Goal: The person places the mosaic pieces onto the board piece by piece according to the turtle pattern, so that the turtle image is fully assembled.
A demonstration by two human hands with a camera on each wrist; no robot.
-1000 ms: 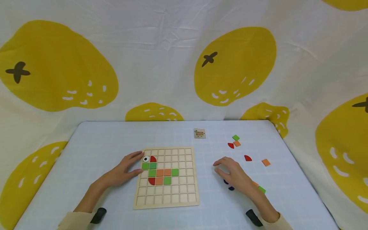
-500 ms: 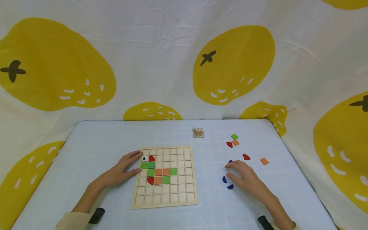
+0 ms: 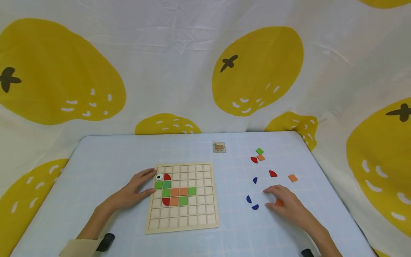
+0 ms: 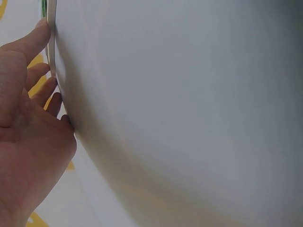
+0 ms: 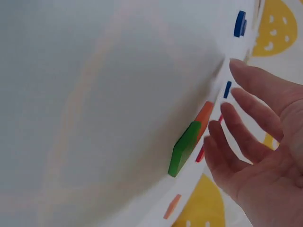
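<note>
My left hand rests at the left edge of the wooden grid board, fingers extended and thumb at the rim. On the board lie a round eye tile, red quarter-circle tiles, green square tiles and orange square tiles. My right hand hovers over the table right of the board, thumb and fingers apart with nothing between them. Beneath it lies an orange square tile, partly covered. Beside that, the right wrist view shows a green square tile.
Three blue half-circle tiles lie between the board and my right hand. Farther back are loose red quarter-circles, orange squares and a green square. A small picture card lies near the table's far edge.
My right hand has moved right and slightly toward me, uncovering the blue half-circles and passing over the orange and green squares. The left hand stays at the board's edge.
</note>
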